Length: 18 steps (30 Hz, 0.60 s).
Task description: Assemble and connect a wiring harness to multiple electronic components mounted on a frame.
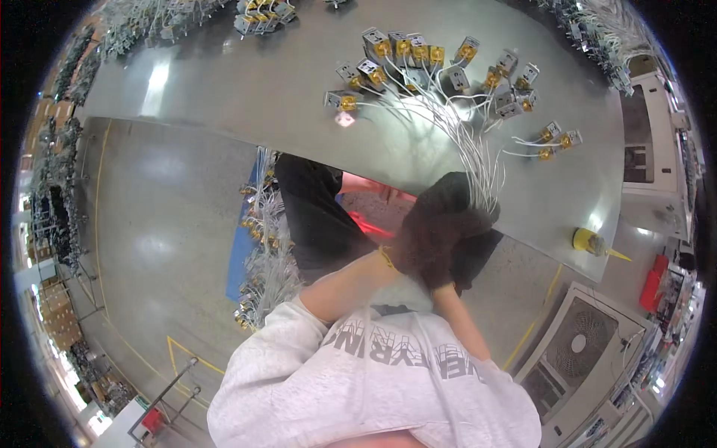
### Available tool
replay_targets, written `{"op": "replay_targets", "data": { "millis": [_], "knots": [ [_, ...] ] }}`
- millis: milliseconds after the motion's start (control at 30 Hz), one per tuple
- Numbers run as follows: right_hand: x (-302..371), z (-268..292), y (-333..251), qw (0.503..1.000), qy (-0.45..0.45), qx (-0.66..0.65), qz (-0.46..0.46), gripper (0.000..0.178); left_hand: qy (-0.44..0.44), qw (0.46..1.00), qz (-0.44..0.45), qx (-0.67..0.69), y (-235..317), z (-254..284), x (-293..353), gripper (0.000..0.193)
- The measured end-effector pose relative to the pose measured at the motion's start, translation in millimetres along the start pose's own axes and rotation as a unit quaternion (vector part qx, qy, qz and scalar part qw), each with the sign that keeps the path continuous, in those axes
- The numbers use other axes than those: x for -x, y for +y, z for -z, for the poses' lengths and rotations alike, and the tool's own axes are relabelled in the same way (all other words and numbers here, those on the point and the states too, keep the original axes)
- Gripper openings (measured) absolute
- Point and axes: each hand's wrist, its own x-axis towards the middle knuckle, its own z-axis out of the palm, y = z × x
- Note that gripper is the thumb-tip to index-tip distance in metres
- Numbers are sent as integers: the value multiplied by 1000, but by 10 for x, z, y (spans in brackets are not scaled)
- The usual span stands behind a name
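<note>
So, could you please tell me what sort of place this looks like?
Probably a factory workshop: a large grey worktable, many small wired parts on it, and a boxy fan unit nearby.

My feed is bright overall, with white glare on the left of the metal table [246,93] and a stronger glow around the wires [469,145]. The dark gloves [441,228] look soft and lose detail, and the floor [168,183] gives back hazy highlights. Toward my black circular rim, straight edges bow and small things smear.
</note>
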Motion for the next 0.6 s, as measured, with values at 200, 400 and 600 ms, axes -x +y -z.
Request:
{"op": "replay_targets", "data": {
  "millis": [200, 400, 600],
  "knots": [
    [-449, -744, 658, 988, -54, 97, 110, 50, 93, 944, -189, -253, -60, 779, 92, 66],
    [-696, -749, 686, 967, -142, -191, 90, 64, 334, 856, -286, -273, 311, 1380, 389, 40],
    [-840, 298, -195, 954, -299, -7, 12, 48, 309, 860, -340, -222, 413, 1092, 339, 41]
  ]
}}
